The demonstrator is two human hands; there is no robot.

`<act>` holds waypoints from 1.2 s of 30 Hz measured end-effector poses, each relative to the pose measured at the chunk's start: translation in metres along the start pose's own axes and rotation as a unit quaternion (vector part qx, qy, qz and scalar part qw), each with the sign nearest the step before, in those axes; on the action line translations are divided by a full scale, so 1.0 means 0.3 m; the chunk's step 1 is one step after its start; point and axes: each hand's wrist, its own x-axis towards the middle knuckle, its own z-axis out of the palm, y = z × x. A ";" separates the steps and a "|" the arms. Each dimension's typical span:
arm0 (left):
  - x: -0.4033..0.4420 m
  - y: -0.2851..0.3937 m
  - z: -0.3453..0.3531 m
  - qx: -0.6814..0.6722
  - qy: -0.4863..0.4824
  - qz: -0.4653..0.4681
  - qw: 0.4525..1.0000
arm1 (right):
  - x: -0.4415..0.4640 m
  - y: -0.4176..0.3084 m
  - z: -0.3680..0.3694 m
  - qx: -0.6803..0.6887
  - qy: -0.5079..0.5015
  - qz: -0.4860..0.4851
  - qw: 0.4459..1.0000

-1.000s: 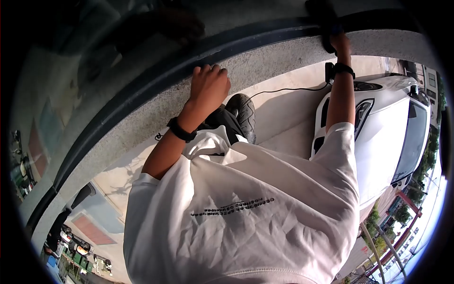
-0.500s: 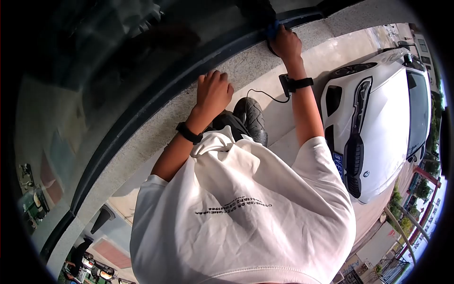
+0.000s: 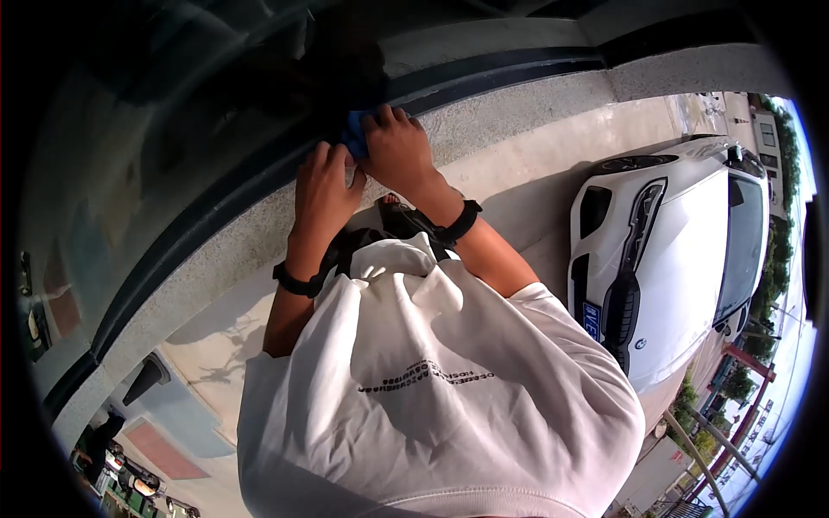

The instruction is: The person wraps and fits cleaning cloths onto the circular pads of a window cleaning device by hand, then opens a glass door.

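A bunched blue cloth shows between my two hands at the dark window frame. My right hand is closed around the cloth, which its fingers partly cover. Close beside it, my left hand has its fingers curled at the cloth's left edge, and its thumb points toward the right hand. The fingertips of the left hand are partly hidden. Behind the cloth stands a dark, reflective glass pane.
A speckled stone ledge runs along the frame below the glass. On the right a white car is parked on the paving. Motorcycles stand at the lower left, near a dark wedge-shaped object.
My right hand has moved left along the frame with the blue cloth. My left hand has shifted left to meet it. The view has turned slightly.
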 end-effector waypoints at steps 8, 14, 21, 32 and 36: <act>-0.148 -0.040 -0.020 -0.091 0.048 -0.093 0.990 | 0.021 -0.124 0.042 0.056 -0.031 -0.100 0.993; -0.219 -0.076 -0.045 -0.130 0.076 -0.106 0.983 | 0.018 -0.215 0.074 0.035 -0.048 -0.110 0.992; -0.412 -0.222 -0.126 -0.129 0.134 -0.144 0.972 | 0.023 -0.495 0.169 0.072 -0.021 -0.188 0.979; -0.500 -0.368 -0.175 -0.098 0.182 -0.183 0.961 | 0.054 -0.721 0.214 0.074 -0.076 -0.252 0.962; -0.482 -0.417 -0.243 -0.079 0.157 -0.239 0.955 | 0.104 -0.761 0.238 0.047 -0.110 -0.280 0.952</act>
